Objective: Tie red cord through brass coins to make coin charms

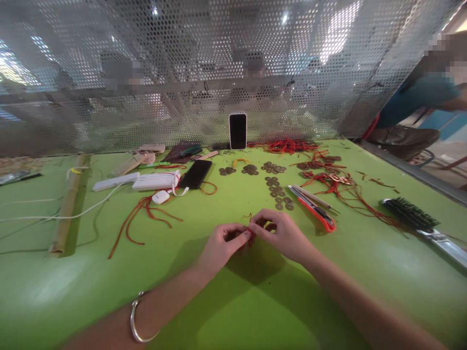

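Observation:
Over the green table (226, 316), my left hand (224, 248) and my right hand (279, 233) meet fingertip to fingertip. Both pinch a thin red cord (250, 217), whose short end sticks up between them. My fingers cover most of it, so I cannot see any knot. Beyond my right hand lie small rows of round holed coins (275, 187). An orange utility knife (314, 209) rests to their right, alongside a thin pointed tool (315, 197).
A white-framed phone (238, 131) stands against the perforated metal screen (182, 82). Left are a black phone (197, 174), white power strip (155, 180), red cords (135, 214) and a bamboo stick (69, 209). Right are a hairbrush (412, 214) and corded coins (328, 177). Another person (419, 99) sits at right.

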`<state>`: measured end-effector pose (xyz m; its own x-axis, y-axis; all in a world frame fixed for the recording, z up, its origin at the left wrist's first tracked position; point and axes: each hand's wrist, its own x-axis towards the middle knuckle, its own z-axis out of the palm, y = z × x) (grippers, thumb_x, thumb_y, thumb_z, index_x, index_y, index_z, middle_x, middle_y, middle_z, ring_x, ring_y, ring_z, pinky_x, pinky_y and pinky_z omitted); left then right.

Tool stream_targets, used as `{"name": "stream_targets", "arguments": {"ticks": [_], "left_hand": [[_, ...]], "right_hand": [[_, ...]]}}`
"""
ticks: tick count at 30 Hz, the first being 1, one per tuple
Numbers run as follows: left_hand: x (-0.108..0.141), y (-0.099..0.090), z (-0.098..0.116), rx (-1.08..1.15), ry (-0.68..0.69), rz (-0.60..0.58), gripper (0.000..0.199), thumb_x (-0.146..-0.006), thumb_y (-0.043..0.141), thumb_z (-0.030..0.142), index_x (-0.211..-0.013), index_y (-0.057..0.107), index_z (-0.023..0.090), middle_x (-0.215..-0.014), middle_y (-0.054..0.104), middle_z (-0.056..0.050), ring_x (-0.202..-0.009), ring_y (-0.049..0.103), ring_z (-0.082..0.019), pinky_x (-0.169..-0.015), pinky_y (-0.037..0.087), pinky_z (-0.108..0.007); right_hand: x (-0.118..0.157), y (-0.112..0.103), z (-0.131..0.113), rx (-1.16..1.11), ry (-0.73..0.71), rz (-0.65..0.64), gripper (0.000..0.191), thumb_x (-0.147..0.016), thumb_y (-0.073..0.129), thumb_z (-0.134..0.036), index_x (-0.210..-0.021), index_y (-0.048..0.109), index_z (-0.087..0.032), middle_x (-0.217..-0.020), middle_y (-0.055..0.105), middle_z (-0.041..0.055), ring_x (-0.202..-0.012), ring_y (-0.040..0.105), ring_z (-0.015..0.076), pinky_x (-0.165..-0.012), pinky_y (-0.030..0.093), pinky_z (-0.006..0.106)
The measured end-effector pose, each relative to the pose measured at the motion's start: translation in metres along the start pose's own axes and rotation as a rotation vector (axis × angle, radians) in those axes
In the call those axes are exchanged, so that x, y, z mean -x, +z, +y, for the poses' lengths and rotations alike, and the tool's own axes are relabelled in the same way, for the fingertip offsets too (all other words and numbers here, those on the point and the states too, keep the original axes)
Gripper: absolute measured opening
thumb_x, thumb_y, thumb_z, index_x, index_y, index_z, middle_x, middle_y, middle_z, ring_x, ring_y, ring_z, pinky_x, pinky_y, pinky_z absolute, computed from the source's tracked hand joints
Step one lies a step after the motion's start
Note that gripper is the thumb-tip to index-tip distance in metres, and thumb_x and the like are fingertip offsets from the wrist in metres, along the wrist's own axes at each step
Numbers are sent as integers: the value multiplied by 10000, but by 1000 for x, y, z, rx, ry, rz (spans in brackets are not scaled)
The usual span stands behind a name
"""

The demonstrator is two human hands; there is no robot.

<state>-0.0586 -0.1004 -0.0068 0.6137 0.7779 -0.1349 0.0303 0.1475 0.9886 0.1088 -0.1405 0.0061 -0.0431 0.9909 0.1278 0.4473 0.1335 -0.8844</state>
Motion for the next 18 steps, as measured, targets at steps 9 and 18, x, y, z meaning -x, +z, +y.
{"name": "stream_targets", "arguments": {"ticks": [9, 18], "left_hand": [[2, 0, 1, -91, 6, -50, 153, -757, 659, 290, -708, 661, 145, -622, 578, 0, -587, 472, -97, -540, 323, -199], [3, 2, 3, -198, -19, -104, 220, -780, 627, 339, -702, 658, 136, -580, 558, 2, -542, 449, -96, -507, 309, -208]], "right_hand": [[-1, 0, 1, -31, -44, 130, 129, -829, 549, -272, -761, 586, -168, -727, 609, 27, -659, 564, 144, -574, 460, 256], [-3, -1, 6, -139, -21, 262, 150, -832, 550, -309, -789, 574, -167, -755, 564, 36, -661, 523, 137, -517, 428, 225]]}}
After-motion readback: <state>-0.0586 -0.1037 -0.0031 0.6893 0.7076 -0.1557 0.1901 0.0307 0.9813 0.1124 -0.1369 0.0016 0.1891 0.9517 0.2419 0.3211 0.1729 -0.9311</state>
